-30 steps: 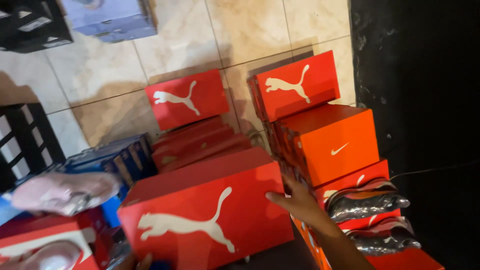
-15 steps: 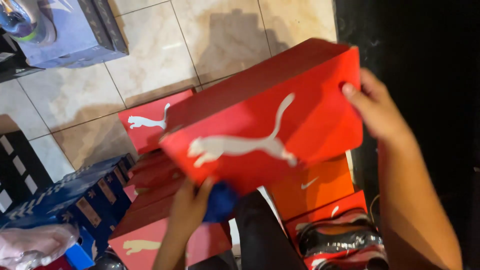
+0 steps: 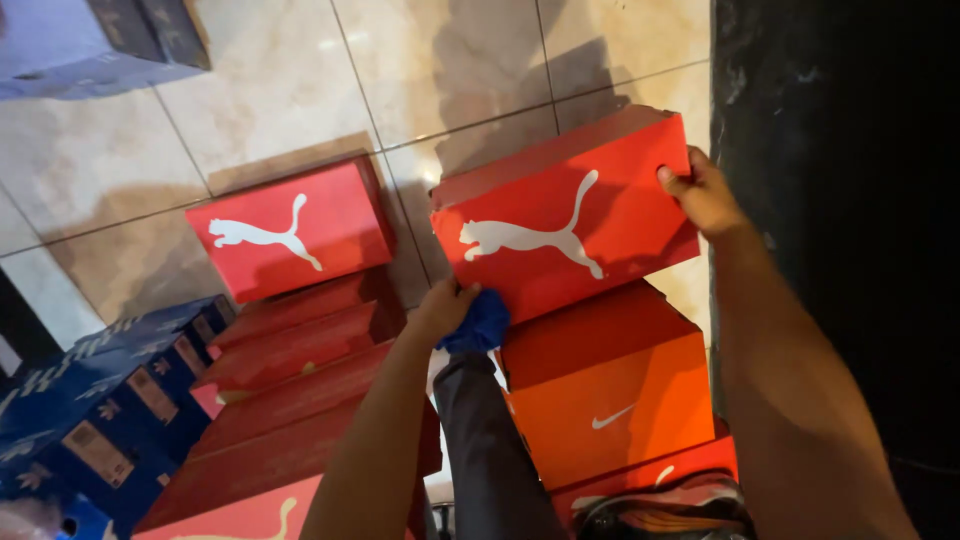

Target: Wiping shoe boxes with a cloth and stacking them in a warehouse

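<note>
A red shoe box (image 3: 570, 215) with a white leaping-cat logo is held between both my hands above the right stack. My left hand (image 3: 445, 305) grips its lower left corner and also holds a blue cloth (image 3: 480, 322). At the box's right end my right hand (image 3: 705, 195) has a finger in the round hole. Directly below the box sits an orange shoe box (image 3: 610, 395) with a white swoosh mark.
A stepped stack of red shoe boxes (image 3: 295, 235) rises at the left. Blue shoe boxes (image 3: 100, 400) lie at the far left, another blue box (image 3: 90, 45) at the top left. A dark wall (image 3: 840, 200) borders the right. Beige floor tiles (image 3: 440, 70) lie beyond.
The red box has travelled up and away from me, over the orange box on the right stack. Both hands stayed on it. The view has tilted downward.
</note>
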